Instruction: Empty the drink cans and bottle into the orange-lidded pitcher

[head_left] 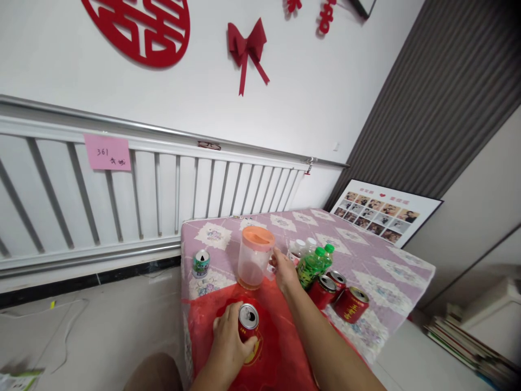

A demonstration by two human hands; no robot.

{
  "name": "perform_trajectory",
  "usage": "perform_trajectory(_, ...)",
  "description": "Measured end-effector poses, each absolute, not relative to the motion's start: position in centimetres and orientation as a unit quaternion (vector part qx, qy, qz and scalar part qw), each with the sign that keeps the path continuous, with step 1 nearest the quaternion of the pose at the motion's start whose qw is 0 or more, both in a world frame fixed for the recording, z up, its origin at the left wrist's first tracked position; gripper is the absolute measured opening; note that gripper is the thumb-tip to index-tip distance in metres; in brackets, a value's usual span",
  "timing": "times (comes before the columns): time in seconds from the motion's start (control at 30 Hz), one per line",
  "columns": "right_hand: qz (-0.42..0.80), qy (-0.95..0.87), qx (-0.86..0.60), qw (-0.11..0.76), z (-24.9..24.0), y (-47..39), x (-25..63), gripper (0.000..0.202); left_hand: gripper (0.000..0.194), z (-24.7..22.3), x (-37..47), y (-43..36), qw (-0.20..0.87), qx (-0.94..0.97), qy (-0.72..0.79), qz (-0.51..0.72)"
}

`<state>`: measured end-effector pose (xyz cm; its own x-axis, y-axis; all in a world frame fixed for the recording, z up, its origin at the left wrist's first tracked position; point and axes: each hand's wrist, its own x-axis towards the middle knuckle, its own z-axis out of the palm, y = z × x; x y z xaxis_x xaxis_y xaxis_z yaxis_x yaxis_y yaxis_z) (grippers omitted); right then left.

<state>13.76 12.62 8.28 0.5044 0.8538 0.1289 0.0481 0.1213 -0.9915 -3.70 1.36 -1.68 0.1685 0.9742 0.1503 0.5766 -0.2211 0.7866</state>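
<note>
My left hand (230,334) is wrapped around an opened red drink can (248,321), which stands upright near the front of the table. Beyond it is a translucent plastic pitcher (253,266) with an orange rim and lid, and a little brownish liquid shows at its bottom. The fingers of my right hand (284,270) are closed at the pitcher's handle, partly hidden behind the hand. Right of that wrist stand green bottles (312,265), white-capped bottles (300,247) and several red cans (352,305). An opened green can (201,264) sits left of the pitcher.
A red cloth (285,336) lies over the floral tablecloth (374,271). Behind the table runs a white radiator (163,190) with a pink note (108,152) on it. A framed photo board (385,212) leans at the far right, and stacked books (468,347) lie beyond the right edge.
</note>
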Motion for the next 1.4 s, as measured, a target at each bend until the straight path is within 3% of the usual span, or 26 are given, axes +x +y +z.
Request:
perform_trajectory(0.33,0.304,-0.42,-0.548,0.656,16.4,8.2,17.2,0.05,0.066,-0.2,-4.0,1.0,0.304,0.698,0.553,0.339)
perform_trajectory(0.53,0.263,-0.47,-0.576,0.614,19.1,3.8,19.6,0.05,0.066,0.1,-4.0,0.7,0.304,0.696,0.554,0.341)
perform_trajectory(0.97,0.292,-0.492,-0.664,0.482,20.5,-2.9,21.6,0.041,0.077,0.4,-4.1,0.0,0.352,0.667,0.554,0.352)
perform_trajectory(1.4,0.213,-0.604,-0.692,0.333,19.9,-2.6,21.0,0.041,0.059,-0.2,-4.0,0.1,0.337,0.653,0.556,0.389)
